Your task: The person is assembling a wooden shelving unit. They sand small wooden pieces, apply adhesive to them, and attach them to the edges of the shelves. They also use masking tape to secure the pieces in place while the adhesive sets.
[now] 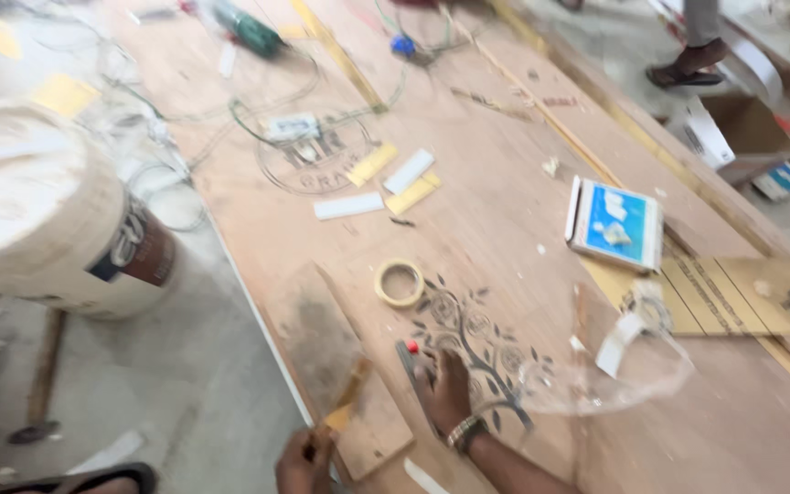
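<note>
The small rectangular offcut of brown plywood [340, 375] lies near the left edge of the big plywood sheet [505, 210], close to the person's body. Its upper face looks smeared grey over most of its length (motion blur makes the coating hard to read), while the near corner shows bare wood; by that, I judge the spreading well along but not finished.

The left hand [302, 462] is closed around a thin yellowish wooden-handled scraper or brush [347, 395], whose tip rests on the offcut's near end. The wrist is bent inward, the tool slanting up and away from the body.

The right hand [443, 389], with a metal watch at the wrist, lies palm down on the sheet just right of the offcut, over a dark printed tree design [482, 352]; whether its fingers pinch the small red-tipped object [411, 349] beside them I cannot tell.

Farther out lie a roll of beige masking tape [400, 282], a crumpled clear plastic film [610, 380], a blue-and-white flat box [616, 224], and a white plastic bucket [43, 220] off the left edge.
</note>
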